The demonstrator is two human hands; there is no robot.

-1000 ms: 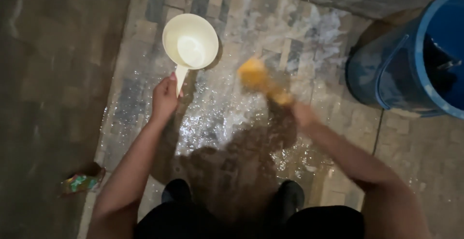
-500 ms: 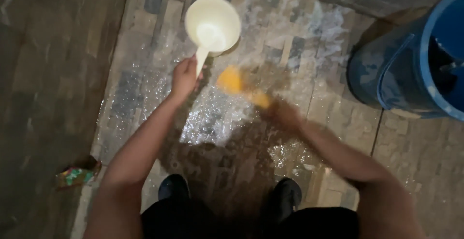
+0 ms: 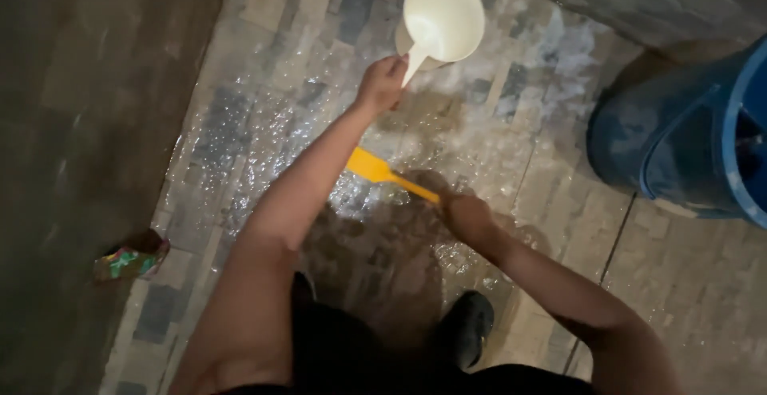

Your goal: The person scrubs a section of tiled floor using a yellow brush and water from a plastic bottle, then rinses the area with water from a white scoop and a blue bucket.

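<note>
Soapy water glistens across the paved floor [image 3: 264,123], and the wet patch serves as the landmark for everything else. Above its far edge the left hand [image 3: 382,83] is closed around the handle of a cream dipper [image 3: 442,18], whose bowl is held up with its open side facing the camera. Over the near middle of the wet patch the right hand [image 3: 467,218] is wrapped around the handle of a yellow brush [image 3: 383,171]; the brush head sits low at the foam, partly hidden behind the left forearm, so contact with the paving cannot be confirmed. A blue barrel [image 3: 679,155] stands at the right of the wet patch, and a crumpled coloured wrapper [image 3: 132,258] lies off its left edge. Two dark shoes [image 3: 471,327] stand at its near side.

Judged from this, scrubbing well would call for keeping the brush head flat and pressed on the paving, working along the joints where dirt lodges, while the dipper pours slowly just ahead of the brush. Feet should stay planted, since the foam looks slippery.
</note>
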